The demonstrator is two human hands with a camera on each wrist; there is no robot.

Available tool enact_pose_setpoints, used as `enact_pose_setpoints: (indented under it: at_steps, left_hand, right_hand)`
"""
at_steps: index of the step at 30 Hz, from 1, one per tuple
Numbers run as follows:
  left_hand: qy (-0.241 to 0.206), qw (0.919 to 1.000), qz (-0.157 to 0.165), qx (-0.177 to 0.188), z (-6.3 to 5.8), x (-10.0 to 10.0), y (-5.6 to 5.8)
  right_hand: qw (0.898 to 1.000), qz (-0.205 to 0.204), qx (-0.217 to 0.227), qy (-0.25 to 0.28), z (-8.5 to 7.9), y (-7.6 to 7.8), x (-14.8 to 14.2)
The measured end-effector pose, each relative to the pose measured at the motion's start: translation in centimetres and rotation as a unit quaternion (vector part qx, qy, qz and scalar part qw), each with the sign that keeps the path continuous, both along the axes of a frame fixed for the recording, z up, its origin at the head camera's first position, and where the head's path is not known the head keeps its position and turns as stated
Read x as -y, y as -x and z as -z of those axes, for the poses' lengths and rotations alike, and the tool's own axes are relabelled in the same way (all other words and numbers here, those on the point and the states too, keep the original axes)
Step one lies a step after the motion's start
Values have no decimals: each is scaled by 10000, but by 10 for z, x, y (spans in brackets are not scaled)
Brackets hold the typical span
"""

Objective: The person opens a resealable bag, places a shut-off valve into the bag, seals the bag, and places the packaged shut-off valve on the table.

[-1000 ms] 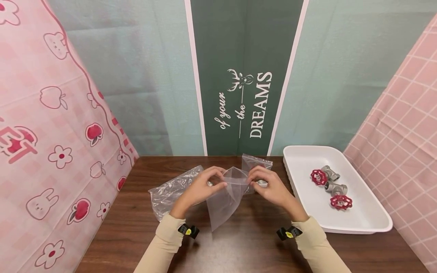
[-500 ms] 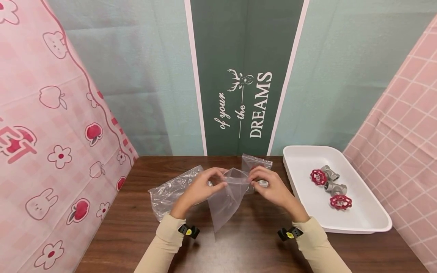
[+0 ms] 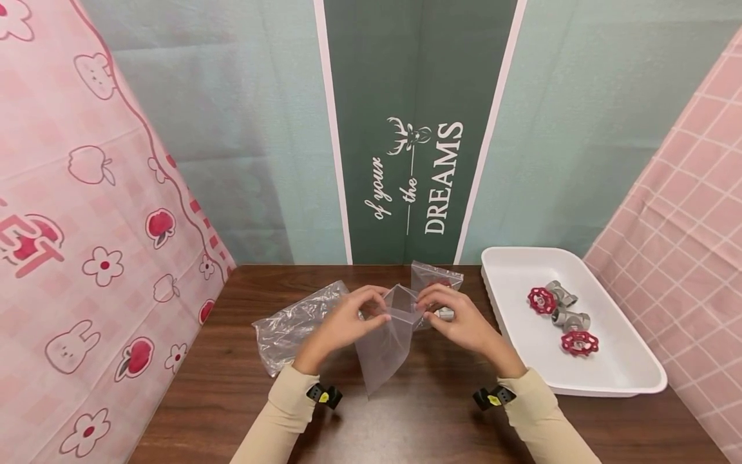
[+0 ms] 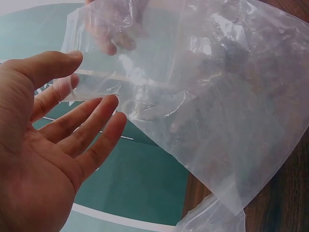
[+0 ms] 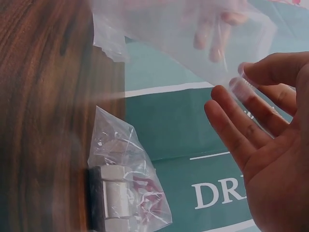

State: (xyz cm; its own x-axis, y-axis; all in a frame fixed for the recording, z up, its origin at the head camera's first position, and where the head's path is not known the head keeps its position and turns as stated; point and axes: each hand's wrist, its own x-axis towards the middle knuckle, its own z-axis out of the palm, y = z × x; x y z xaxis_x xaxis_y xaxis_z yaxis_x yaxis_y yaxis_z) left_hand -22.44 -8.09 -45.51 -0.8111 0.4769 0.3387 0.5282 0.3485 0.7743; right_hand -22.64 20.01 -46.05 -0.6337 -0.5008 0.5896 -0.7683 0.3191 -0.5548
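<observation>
A clear zip bag (image 3: 385, 351) hangs between my two hands above the table, its mouth spread apart at the top. My left hand (image 3: 353, 316) pinches one side of the mouth between thumb and index finger, as the zip strip (image 4: 67, 87) in the left wrist view shows. On the other side, my right hand (image 3: 455, 316) pinches the edge with thumb and forefinger, the other fingers loose. Nothing shows inside the bag. Behind my right hand lies another zip bag (image 3: 437, 274), holding a valve with a metal body (image 5: 116, 198) and a red handwheel (image 5: 147, 193).
Crumpled clear bags (image 3: 295, 325) lie on the brown wooden table (image 3: 220, 399), left of my hands. At the right, a white tray (image 3: 522, 361) holds two metal valves with red handwheels (image 3: 580, 343). Printed cloths hang behind and at both sides.
The bag's mouth has become wider and squarer between my fingers. My left hand has shifted slightly to the right. The tray and the valves stay put.
</observation>
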Motion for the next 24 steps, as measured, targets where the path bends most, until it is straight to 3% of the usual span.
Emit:
enact_pose_setpoints:
  at_steps: [6,13,20,24]
  left_hand:
    - [7,10000,-15,-65,2,1,1]
    - [59,9999,-88,45,3,2,1]
    - [111,9998,-94,168,3,4,0]
    - [139,9998,-89,148,2,3,-1]
  right_hand:
    - [9999,-6,122,12,-7,1,-6]
    - [9998,174,-31,-45,-16,4,-17]
    - [9984,423,229,-283,-26,10,-35]
    - [9970,619,-15,-461,-29,12,-46]
